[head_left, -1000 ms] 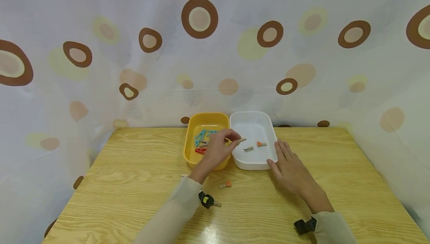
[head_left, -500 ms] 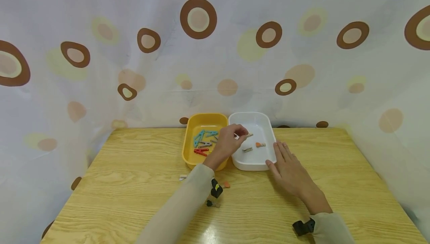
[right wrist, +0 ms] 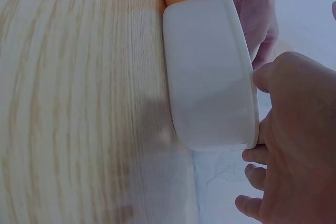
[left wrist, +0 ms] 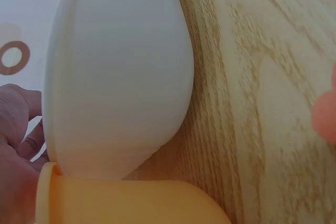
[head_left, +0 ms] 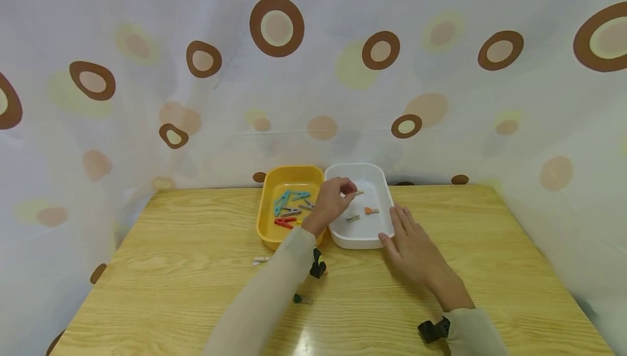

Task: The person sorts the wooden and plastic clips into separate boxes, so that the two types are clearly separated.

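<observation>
In the head view my left hand (head_left: 334, 201) reaches over the white tray (head_left: 361, 244) and pinches a small wooden clothespin (head_left: 360, 192) at its fingertips. Inside that tray lie a clothespin with an orange heart (head_left: 371, 210) and a plain-looking clothespin (head_left: 352, 218). My right hand (head_left: 413, 250) rests against the tray's right side, fingers fairly straight, thumb at the front corner. In the right wrist view, its thumb touches the white rim (right wrist: 244, 40). The left wrist view hides what the left fingers hold behind the tray wall (left wrist: 121, 66).
A yellow tray (head_left: 264, 220) touches the white one on its left, holding several blue, grey and red clothespins. On the table lie a white clothespin (head_left: 262, 259) and a dark green one (head_left: 302, 299). Behind the table hangs a patterned curtain (head_left: 343, 73).
My left hand has moved right and away from me, carrying the wooden clothespin farther over the white tray. The right hand stays at the tray's side. The head view has turned slightly right.
</observation>
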Action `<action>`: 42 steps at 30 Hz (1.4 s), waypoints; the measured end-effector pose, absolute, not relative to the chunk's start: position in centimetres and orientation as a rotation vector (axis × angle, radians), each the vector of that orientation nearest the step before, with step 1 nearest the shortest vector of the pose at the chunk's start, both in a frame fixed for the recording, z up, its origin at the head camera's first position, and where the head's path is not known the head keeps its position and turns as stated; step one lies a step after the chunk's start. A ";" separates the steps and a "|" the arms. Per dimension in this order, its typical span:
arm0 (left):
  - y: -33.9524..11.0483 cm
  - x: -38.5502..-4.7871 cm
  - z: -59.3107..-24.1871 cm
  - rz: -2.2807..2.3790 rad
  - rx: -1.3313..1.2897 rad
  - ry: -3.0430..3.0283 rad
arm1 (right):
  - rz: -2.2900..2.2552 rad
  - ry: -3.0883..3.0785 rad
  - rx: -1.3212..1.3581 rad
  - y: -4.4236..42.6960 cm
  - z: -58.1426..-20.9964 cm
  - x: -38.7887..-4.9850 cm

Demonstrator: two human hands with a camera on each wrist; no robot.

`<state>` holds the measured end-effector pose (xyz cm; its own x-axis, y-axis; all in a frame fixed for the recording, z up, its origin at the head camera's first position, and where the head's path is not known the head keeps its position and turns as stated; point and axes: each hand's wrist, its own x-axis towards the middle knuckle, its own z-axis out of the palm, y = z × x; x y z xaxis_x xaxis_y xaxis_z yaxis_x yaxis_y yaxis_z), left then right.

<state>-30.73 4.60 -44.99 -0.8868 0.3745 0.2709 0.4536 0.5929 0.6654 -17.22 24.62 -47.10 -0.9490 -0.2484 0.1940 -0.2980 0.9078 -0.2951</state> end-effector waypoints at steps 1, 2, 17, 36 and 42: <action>4.6 -30.8 -45.0 -1.160 -0.710 -2.715 | 0.489 -2.919 0.419 24.6 -47.1 -17.2; 4.6 -30.9 -45.1 -1.143 -0.712 -2.720 | 0.491 -2.920 0.418 24.5 -47.1 -17.2; 4.9 -31.3 -46.1 -1.049 -0.729 -2.716 | 0.509 -2.936 0.397 24.5 -47.1 -17.1; 4.9 -31.0 -45.9 -1.060 -0.692 -2.786 | 0.508 -2.923 0.399 24.5 -47.2 -17.0; 4.7 -30.9 -45.7 -1.100 -0.706 -2.760 | 0.510 -2.928 0.389 24.5 -47.1 -17.0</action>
<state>-30.87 4.71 -45.70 -0.8895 0.3855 0.2454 0.4486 0.6345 0.6294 -17.01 24.52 -47.14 -0.9561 -0.2279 0.1840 -0.2767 0.9088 -0.3123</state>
